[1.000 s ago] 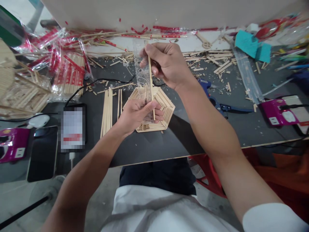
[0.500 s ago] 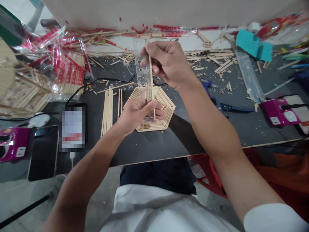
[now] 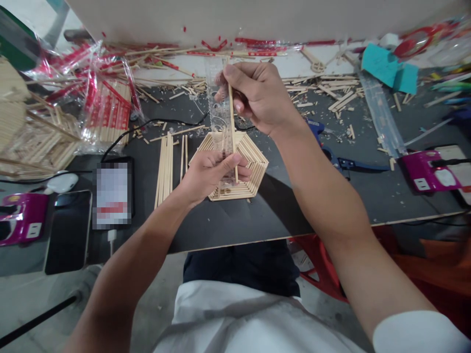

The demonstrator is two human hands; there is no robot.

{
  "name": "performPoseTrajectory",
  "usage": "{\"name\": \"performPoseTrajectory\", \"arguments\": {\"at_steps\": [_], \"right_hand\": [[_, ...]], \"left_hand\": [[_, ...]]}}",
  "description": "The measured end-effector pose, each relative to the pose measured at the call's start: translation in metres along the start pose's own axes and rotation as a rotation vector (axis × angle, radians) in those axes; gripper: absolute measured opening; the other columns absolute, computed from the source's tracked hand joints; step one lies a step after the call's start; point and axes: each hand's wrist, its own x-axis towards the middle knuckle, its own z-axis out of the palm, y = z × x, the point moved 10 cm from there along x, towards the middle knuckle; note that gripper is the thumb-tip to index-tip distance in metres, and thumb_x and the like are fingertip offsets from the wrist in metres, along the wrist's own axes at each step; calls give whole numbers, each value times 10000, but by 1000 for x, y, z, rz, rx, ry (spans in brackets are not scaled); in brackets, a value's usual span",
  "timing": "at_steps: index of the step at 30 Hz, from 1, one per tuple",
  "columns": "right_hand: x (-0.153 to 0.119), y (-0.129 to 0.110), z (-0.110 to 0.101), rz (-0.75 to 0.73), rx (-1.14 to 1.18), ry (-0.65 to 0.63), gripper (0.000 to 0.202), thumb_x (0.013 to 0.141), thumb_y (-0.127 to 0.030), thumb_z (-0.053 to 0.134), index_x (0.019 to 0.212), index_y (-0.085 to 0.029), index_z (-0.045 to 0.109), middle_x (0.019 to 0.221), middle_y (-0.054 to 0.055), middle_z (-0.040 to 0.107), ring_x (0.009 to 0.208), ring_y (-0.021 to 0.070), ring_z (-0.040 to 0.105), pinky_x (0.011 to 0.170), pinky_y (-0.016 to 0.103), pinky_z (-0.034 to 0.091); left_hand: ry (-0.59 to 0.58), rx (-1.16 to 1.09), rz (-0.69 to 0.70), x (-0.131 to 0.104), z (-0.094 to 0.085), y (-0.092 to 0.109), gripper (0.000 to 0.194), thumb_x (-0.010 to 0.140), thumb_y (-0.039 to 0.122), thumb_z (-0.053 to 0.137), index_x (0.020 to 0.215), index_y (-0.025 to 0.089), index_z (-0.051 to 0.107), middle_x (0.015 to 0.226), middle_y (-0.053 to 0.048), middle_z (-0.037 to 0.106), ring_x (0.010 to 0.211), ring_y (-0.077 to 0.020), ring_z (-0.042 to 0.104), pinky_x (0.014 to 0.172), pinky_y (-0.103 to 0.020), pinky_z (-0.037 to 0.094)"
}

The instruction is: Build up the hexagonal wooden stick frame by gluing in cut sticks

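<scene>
A clear plastic ruler (image 3: 220,110) is held upright above the table, with a thin wooden stick (image 3: 232,117) along its right edge. My left hand (image 3: 215,171) grips the lower end of both, thumb across the stick. Near the top, my right hand (image 3: 255,95) pinches the stick, and its fingertips show through the ruler. Beneath my left hand lies a hexagonal frame of layered sticks (image 3: 257,166), partly hidden by the hand and ruler. Several loose sticks (image 3: 164,171) lie side by side to the left of it.
Phones (image 3: 68,230) and a purple socket box (image 3: 24,218) are at the left, below packaged sticks (image 3: 110,110). Blue pliers (image 3: 353,164) lie right of my right forearm. Cut stick pieces (image 3: 342,100) litter the back. A second purple box (image 3: 429,170) sits far right.
</scene>
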Motion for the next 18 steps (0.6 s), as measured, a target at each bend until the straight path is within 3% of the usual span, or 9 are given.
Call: {"name": "performPoseTrajectory", "arguments": {"at_steps": [11,18], "right_hand": [[4,6,-1,-17,9,-57,276,868,-572,691,790,-308,711,797,34,740,496,104,513,400,308,329],[8,9,-2,-30,7,-58,280,834,-583,688,805,-308,735,804,48,755,488,113,486,390,322,278]], "left_hand": [[-17,-19,32,0,1,2,409,908,496,752,926,88,720,850,-110,801,767,-203,794,704,-271,664],[-19,-9,27,0,2,1,373,942,471,718,940,98,720,856,-99,803,770,-194,794,714,-266,665]]}}
